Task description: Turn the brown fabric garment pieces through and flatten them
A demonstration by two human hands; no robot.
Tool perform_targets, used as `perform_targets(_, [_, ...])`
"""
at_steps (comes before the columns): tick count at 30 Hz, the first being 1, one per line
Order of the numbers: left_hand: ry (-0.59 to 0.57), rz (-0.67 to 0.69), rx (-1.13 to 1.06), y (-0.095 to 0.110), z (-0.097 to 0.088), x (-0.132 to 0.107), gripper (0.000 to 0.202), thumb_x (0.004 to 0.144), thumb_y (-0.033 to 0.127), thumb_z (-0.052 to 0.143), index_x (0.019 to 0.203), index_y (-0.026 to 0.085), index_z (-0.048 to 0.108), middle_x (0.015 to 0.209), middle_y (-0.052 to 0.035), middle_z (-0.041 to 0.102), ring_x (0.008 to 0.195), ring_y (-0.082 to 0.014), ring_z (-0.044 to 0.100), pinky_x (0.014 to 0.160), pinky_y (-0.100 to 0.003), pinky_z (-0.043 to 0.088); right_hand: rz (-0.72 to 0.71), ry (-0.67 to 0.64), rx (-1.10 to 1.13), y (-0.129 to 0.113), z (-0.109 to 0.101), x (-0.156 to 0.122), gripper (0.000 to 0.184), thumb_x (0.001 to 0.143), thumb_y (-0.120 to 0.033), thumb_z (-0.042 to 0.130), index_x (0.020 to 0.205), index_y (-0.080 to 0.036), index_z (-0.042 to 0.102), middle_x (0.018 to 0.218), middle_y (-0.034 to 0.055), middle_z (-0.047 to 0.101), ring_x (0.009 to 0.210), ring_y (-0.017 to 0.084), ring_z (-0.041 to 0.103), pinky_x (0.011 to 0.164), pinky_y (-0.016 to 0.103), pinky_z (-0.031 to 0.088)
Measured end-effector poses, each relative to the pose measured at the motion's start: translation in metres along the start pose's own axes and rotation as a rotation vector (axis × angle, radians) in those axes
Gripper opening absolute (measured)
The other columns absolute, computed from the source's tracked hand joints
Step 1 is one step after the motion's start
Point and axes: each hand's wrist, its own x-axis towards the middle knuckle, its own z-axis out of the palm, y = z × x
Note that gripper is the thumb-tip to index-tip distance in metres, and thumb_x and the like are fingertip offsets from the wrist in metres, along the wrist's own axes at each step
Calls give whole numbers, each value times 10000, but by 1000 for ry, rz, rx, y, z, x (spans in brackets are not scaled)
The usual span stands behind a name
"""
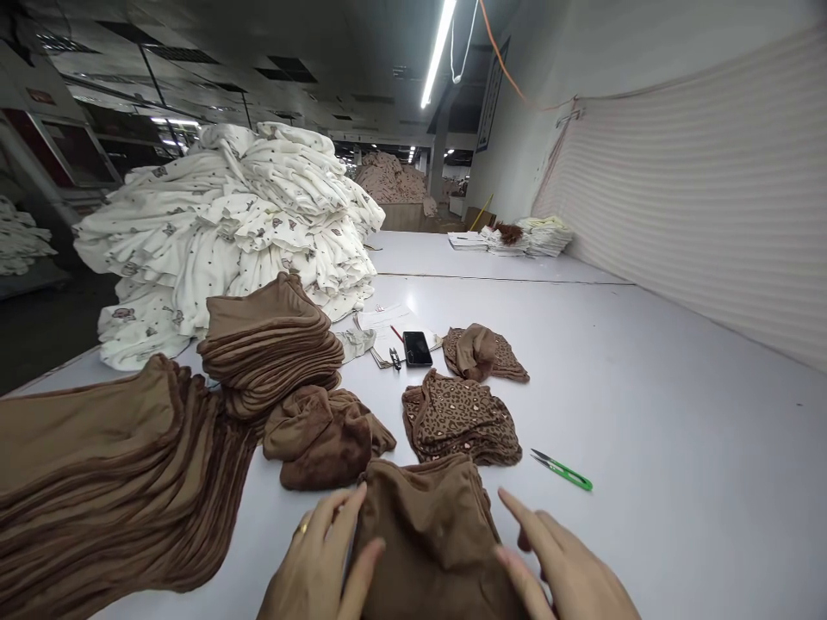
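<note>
A stack of plain brown fabric pieces (432, 534) lies at the near edge of the table, between my two hands. My left hand (323, 551) is at its left side, thumb over the cloth and fingers apart. On the other side my right hand (556, 560) has its fingers spread, with the thumb tip at the cloth's edge. Just beyond lies a pile of leopard-print pieces (462, 418). A crumpled brown fuzzy piece (329, 435) sits to the left. Green thread snips (562, 469) rest on the table to the right.
Tall stacks of brown pieces (96, 482) (268, 344) fill the left side. Behind them rises a heap of white printed fabric (239, 224). A black phone (417, 349), papers (394, 320) and dark snips (395, 358) lie mid-table. Another leopard-print pile (510, 355) is nearby.
</note>
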Motion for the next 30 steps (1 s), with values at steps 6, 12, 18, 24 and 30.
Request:
perform_targets(6, [88,-16,15,9,16,61,284,922,282,395,914,156,649,907,-120,676,894,-297,664,797,-446,532,-135,166,-373,-16,44,66,155,883,-117,460,885,-177,603,737,56,662,616,205,673,495,268,512])
perform_targets(12, [210,-25,-61,-19,35,43,241,900,287,511,1101,189,598,1031,-83,672,907,-201,683,786,-311,572,-350,236,-486,-6,80,53,370,874,-2,277,1092,-96,560,726,93,659,542,218,651,440,289,460])
perform_targets(18, [619,-197,26,-95,19,75,375,912,342,461,1157,68,531,1250,-244,525,1191,-345,511,973,-513,463,-448,165,-342,-36,42,94,315,984,-281,340,1136,-112,558,797,86,635,580,217,634,483,301,432])
perform_targets(24, [632,-186,140,-116,7,115,60,803,122,585,813,166,624,981,-87,652,1030,-305,567,847,-518,458,-280,-267,293,-125,49,176,237,934,-225,420,770,-203,589,765,44,619,695,189,587,648,287,410])
perform_targets(30, [709,34,87,-83,3,88,282,794,7,463,926,201,620,1011,-89,648,1036,-277,545,914,-469,427,-118,-344,582,-166,99,215,242,867,-384,565,714,-206,509,648,-17,568,609,152,551,545,243,403])
